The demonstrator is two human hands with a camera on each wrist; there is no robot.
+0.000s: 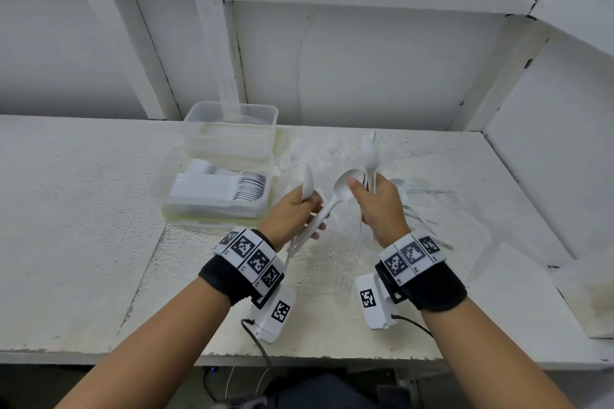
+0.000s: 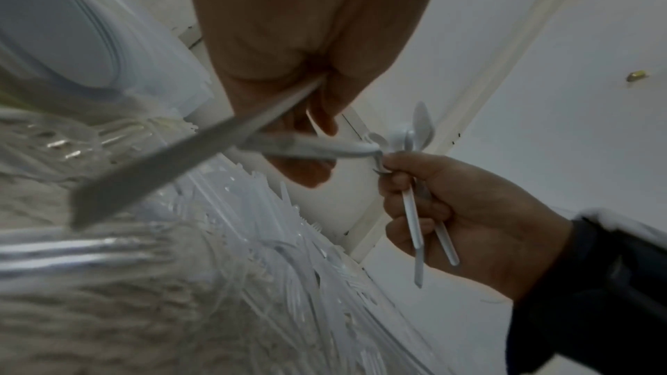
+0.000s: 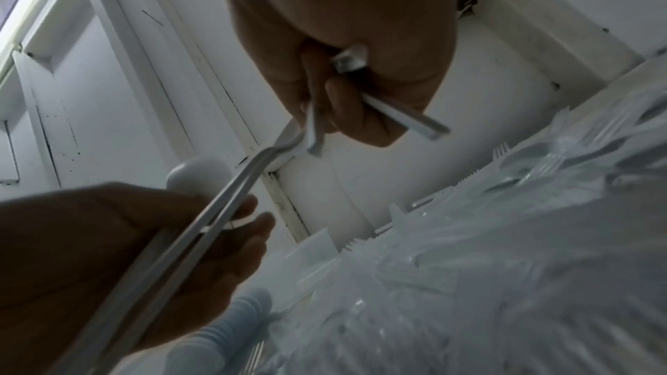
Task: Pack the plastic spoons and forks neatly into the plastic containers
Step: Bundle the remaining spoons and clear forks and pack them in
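I had both hands up just right of the spoon-filled container (image 1: 216,189), my left hand (image 1: 292,212) gripping white spoons (image 1: 327,206), my right hand (image 1: 378,206) clutching a spoon bundle (image 1: 369,156).

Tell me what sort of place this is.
Probably a plain workshop or packing bench, not a kitchen. A rough white-painted wooden table stands against a chipped white board wall. Loose plastic cutlery lies heaped on it beside clear containers, one part-filled with stacked spoons.
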